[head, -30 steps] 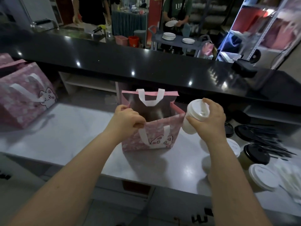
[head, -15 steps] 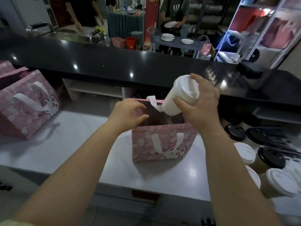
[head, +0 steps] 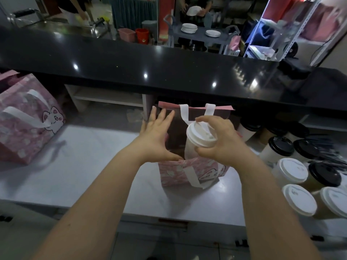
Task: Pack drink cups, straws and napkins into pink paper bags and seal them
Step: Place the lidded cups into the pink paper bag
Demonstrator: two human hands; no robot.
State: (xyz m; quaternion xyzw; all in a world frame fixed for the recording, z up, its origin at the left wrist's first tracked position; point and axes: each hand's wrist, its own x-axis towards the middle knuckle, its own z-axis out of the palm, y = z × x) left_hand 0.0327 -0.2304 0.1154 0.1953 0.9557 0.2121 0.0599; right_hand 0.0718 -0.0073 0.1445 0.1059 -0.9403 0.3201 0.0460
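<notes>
Right, holding a white-lidded cup (head: 201, 136) halfway inside the mouth of the open pink bag (head: 187, 173). Gripped high with the right hand (head: 223, 147), curled round the lid and upper wall. Lid above the near rim, lower body below it. Bottom hidden, so no telling whether seated on the bag floor yet. By the look of it, mid-insertion.

Bracing the bag's left side with the left hand (head: 155, 139): flat, spread, straight-fingered, gripping nothing, thumb down at the near rim. Bag upright around the middle of the counter (head: 84, 166), nearer the far edge than the near one. White far handle right behind the lid.

Plenty to go wrong from here. Gripping so high puts the load on the lid: could pop loose under a squeeze or a jolt, and then spill. Could catch that far handle with the fingertips on the way out and drag the bag over. Only light paper, and merely pressed, not pinched, on the left, so liable to slide or fold under a sideways nudge. Could also land tilted against a bag wall.

Waiting at the right edge: more lidded cups (head: 290, 171), with dark straws (head: 334, 156) beyond. Over at the left edge, a second pink bag (head: 28, 119).
</notes>
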